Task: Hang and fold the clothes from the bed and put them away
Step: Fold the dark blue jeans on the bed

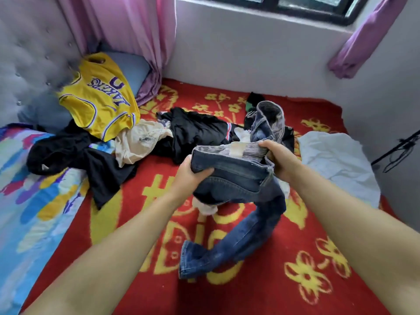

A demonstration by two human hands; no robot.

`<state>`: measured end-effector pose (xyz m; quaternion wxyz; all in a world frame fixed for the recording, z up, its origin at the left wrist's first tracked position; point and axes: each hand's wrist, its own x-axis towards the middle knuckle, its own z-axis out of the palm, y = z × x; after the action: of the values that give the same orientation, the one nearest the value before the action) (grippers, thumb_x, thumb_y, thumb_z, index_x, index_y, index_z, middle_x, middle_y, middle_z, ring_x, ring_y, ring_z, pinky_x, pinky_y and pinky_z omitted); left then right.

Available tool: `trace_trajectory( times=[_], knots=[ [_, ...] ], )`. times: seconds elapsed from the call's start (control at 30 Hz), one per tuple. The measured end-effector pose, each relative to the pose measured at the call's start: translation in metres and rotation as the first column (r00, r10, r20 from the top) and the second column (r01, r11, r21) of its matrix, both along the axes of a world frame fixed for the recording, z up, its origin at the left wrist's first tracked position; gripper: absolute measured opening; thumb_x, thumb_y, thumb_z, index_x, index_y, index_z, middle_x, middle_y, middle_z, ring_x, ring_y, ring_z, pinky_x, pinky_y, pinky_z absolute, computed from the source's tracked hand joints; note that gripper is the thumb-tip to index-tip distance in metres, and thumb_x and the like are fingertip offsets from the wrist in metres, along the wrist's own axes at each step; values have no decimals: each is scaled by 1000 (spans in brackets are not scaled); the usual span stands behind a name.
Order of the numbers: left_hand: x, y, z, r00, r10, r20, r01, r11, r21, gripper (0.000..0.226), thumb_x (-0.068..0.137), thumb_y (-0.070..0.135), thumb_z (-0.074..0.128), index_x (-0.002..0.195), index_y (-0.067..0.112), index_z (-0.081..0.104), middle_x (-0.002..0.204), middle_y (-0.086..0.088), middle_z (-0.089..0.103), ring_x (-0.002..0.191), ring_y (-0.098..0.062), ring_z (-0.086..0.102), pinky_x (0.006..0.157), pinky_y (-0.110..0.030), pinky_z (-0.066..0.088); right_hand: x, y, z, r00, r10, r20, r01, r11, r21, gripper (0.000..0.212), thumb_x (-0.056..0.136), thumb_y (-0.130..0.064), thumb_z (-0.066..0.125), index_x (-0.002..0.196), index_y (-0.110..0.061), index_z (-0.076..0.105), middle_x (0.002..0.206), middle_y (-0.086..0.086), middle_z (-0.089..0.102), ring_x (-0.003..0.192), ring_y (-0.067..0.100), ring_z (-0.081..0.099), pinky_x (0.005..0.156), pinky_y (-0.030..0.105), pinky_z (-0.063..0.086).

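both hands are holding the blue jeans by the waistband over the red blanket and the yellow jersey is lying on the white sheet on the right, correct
Not quite. The head view shows the yellow jersey on the left, lying against the grey headboard and pillow, not on the white sheet on the right. The rest holds: the left hand and right hand both grip the blue jeans at the waistband over the red blanket.

both arms outstretched, left hand and right hand clenched

A red blanket with yellow flowers covers the near and middle area. A tufted grey headboard stands far left, pink curtains beside it. A dark-framed window sits far right.
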<state>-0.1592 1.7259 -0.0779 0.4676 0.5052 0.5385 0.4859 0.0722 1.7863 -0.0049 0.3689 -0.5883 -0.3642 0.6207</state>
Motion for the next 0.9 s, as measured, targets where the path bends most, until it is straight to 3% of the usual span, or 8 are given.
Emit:
trace_trajectory(
  times=[0.13,0.27,0.37,0.47,0.63,0.73,0.8,0.9],
  knots=[
    [-26,22,90,997,44,-61,-34,987,160,27,82,11,74,101,24,60,97,13,66,84,13,60,72,-9,44,-27,22,81,997,-73,0,71,978,196,2,87,-13,54,89,-13,56,56,1,60,48,15,59,50,21,48],
    [-21,37,181,994,81,-73,-52,942,331,22,81,17,75,99,21,62,93,8,68,82,0,63,77,-20,49,-28,39,174,980,-194,41,163,908,387,4,79,-11,59,76,-12,61,61,3,60,55,16,59,56,24,49],
    [-16,42,254,991,126,-54,-85,874,479,21,80,21,76,96,25,62,88,13,67,75,9,61,68,-12,48,-30,50,247,960,-277,51,201,802,563,13,78,-10,59,66,-15,60,58,-4,60,55,10,58,58,20,45],
    [-27,39,316,972,234,-8,-182,774,607,21,81,23,75,97,28,62,85,23,61,70,21,55,61,-1,41,-45,51,311,937,-345,49,224,705,672,15,80,-20,60,66,-16,61,59,-8,61,63,11,59,58,20,45],
    [-56,14,399,933,338,127,-316,594,740,21,84,25,71,103,21,64,89,21,63,76,16,57,70,-6,45,-83,31,397,956,-287,-61,219,560,799,19,81,-27,58,69,-13,63,66,-5,64,72,18,64,71,29,53],
    [-74,-7,431,909,356,217,-382,502,776,16,79,32,72,91,34,61,88,21,66,84,5,64,76,-16,50,-108,14,432,974,-145,-176,225,484,846,14,78,-22,59,67,-14,63,56,-7,62,64,16,61,61,26,51],
    [-92,-14,431,922,343,177,-350,552,757,16,79,32,73,89,34,62,88,19,69,85,2,66,75,-16,51,-125,6,433,990,-86,-114,142,516,845,14,79,-20,58,65,-16,59,50,-10,61,57,12,58,52,21,48],
    [-118,-13,376,975,201,96,-223,886,406,13,83,22,72,95,21,67,84,8,74,78,-10,70,67,-24,55,-148,13,382,963,72,258,-226,735,640,23,91,-20,49,68,-20,45,54,-5,52,45,8,50,36,15,42]
  ],
)
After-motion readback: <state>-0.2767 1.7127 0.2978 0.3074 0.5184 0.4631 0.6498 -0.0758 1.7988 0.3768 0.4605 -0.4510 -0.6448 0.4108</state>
